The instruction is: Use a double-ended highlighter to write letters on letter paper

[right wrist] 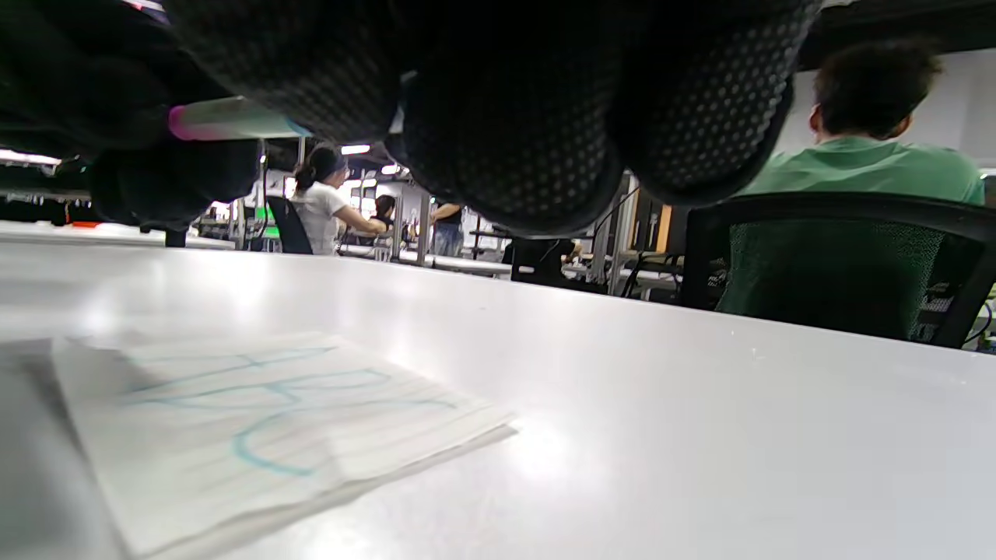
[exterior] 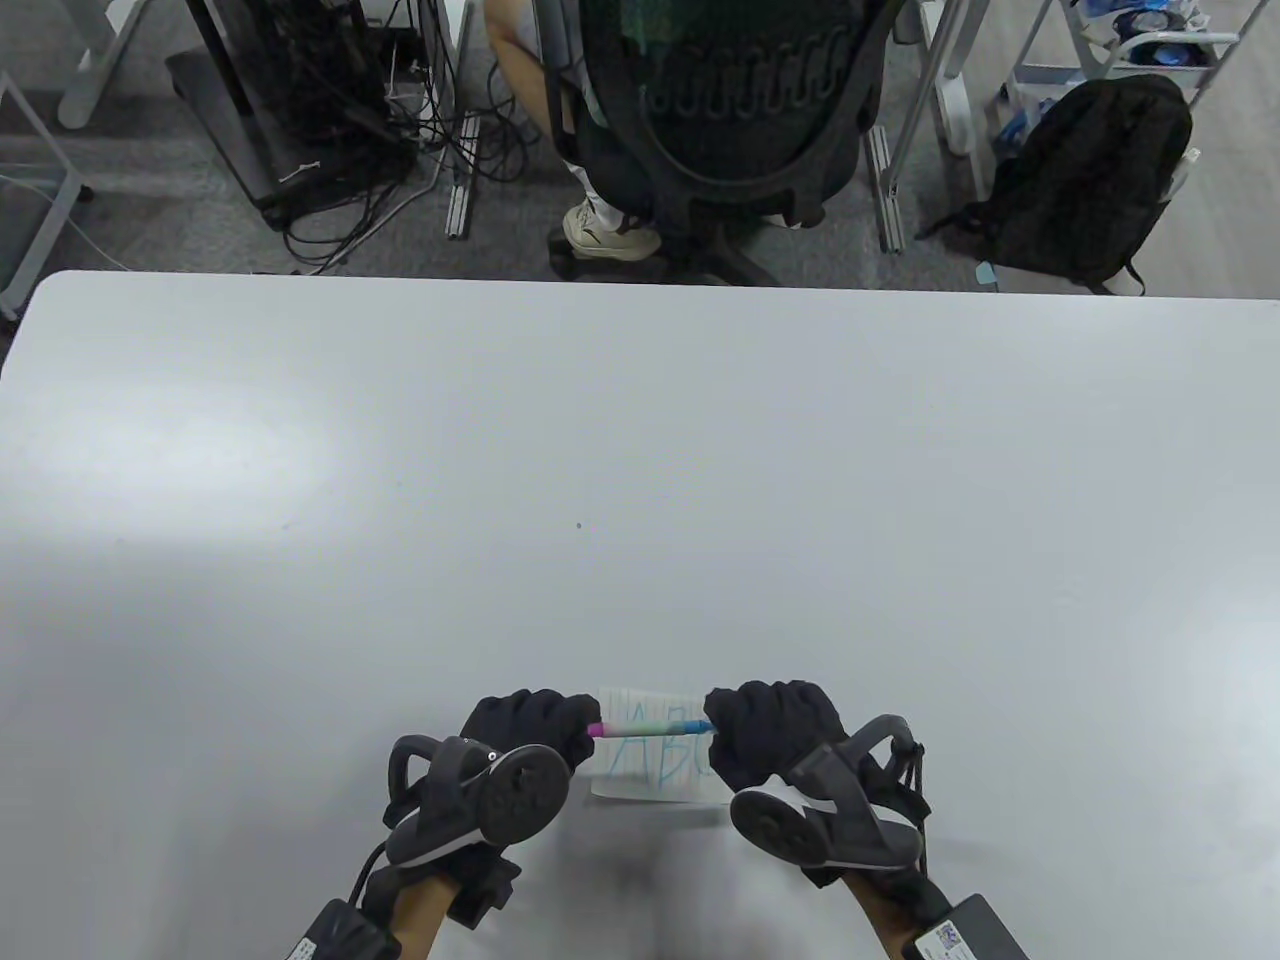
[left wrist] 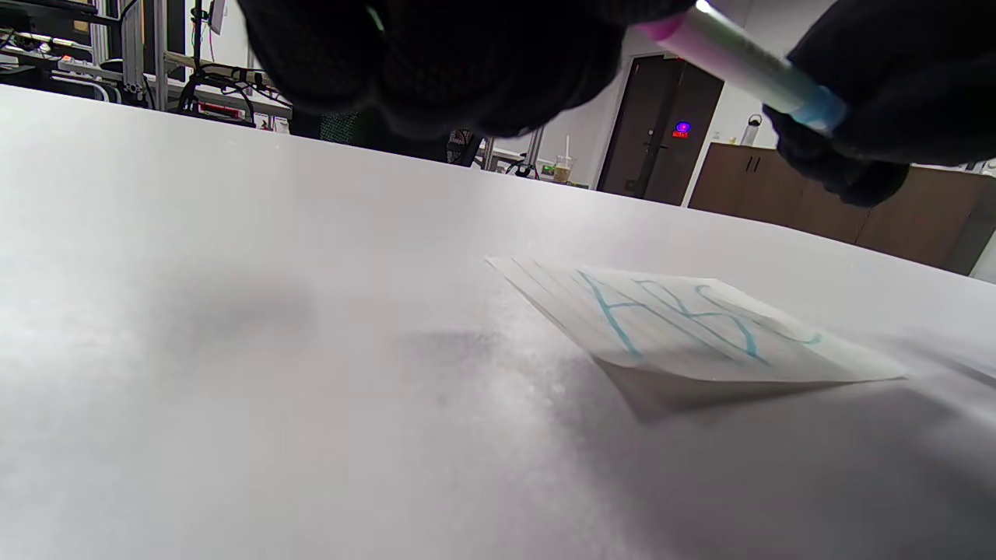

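Left hand and right hand grip opposite ends of highlighter, raised over letter paper; paper bears blue "ABC"; lettering apparently done; recapping likely remains.

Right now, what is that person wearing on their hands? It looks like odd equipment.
Both the left hand and the right hand wear black fabric gloves; the right wrist view shows a dotted grip texture. A dark grey tracker with a round disc and a loop handle is strapped to the back of each. Black wrist units sit behind; the right one carries a white label.
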A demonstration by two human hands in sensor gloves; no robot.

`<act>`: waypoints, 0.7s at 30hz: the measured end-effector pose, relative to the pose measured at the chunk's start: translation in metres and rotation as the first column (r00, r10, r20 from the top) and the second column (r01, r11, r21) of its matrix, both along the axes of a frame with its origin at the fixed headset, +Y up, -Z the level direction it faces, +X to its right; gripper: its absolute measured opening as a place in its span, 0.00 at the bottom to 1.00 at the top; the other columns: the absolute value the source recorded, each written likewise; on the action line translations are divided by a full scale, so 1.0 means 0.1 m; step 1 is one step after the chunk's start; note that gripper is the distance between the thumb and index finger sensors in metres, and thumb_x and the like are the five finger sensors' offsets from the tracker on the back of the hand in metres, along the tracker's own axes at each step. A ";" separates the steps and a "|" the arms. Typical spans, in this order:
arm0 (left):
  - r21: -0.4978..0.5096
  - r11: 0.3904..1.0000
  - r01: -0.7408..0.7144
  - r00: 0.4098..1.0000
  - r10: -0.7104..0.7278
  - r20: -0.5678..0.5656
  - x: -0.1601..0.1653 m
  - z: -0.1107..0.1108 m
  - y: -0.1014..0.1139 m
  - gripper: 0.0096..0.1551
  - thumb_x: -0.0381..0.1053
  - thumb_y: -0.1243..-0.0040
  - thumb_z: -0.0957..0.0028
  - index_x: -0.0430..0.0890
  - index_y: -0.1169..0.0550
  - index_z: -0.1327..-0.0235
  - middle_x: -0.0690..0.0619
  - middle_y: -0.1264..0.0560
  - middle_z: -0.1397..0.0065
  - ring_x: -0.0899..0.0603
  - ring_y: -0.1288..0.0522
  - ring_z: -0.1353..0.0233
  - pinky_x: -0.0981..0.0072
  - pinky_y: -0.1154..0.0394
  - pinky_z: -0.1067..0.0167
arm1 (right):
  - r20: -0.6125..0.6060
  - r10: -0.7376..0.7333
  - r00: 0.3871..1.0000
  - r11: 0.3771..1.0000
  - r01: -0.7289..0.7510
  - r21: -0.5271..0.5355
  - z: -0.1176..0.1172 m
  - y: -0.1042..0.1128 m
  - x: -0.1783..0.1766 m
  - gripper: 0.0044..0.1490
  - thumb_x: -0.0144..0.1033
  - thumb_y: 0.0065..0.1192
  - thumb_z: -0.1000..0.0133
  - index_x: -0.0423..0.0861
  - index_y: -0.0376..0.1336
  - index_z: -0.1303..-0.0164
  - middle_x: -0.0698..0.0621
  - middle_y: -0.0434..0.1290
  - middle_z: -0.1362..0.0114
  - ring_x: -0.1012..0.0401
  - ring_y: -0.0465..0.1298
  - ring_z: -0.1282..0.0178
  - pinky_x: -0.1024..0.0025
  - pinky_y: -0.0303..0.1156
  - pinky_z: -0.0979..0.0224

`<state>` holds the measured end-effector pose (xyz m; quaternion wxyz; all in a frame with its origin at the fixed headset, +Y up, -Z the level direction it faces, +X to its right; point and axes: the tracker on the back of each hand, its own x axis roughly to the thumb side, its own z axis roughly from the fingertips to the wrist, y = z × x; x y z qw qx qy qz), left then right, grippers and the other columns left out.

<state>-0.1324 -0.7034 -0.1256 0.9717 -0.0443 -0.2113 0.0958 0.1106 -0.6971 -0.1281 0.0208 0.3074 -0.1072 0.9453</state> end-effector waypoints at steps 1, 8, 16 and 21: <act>0.006 1.000 0.000 1.000 0.000 0.001 0.00 0.00 0.00 0.29 0.54 0.57 0.40 0.51 0.29 0.27 0.54 0.24 0.35 0.53 0.22 0.41 0.48 0.27 0.25 | 0.011 -0.008 1.000 1.000 0.009 -0.023 0.00 -0.01 0.02 0.31 0.46 0.59 0.43 0.40 0.68 0.37 0.40 0.77 0.43 0.54 0.81 0.51 0.43 0.77 0.38; 0.019 0.999 0.034 0.999 -0.034 0.015 0.04 0.03 0.00 0.28 0.55 0.58 0.39 0.53 0.30 0.26 0.55 0.24 0.33 0.53 0.22 0.39 0.48 0.27 0.25 | -0.007 0.158 0.987 0.987 -0.158 0.031 0.05 -0.08 -0.05 0.31 0.47 0.58 0.43 0.41 0.69 0.37 0.40 0.78 0.42 0.52 0.82 0.49 0.42 0.76 0.36; 0.051 0.995 0.087 0.995 -0.084 -0.057 -0.06 0.01 0.01 0.39 0.61 0.60 0.36 0.50 0.47 0.13 0.50 0.38 0.15 0.48 0.30 0.21 0.44 0.33 0.20 | 0.018 0.155 0.988 0.987 -0.155 0.045 0.05 -0.05 0.02 0.30 0.47 0.57 0.43 0.41 0.70 0.38 0.40 0.78 0.41 0.51 0.82 0.48 0.41 0.75 0.35; 0.053 0.992 0.110 0.990 -0.104 -0.099 -0.18 -0.02 0.00 0.40 0.61 0.60 0.36 0.50 0.49 0.12 0.50 0.40 0.14 0.47 0.31 0.20 0.44 0.33 0.20 | 0.095 0.126 0.987 0.990 -0.131 0.042 -0.01 -0.03 0.18 0.30 0.47 0.57 0.42 0.39 0.70 0.39 0.40 0.78 0.43 0.52 0.82 0.50 0.42 0.75 0.36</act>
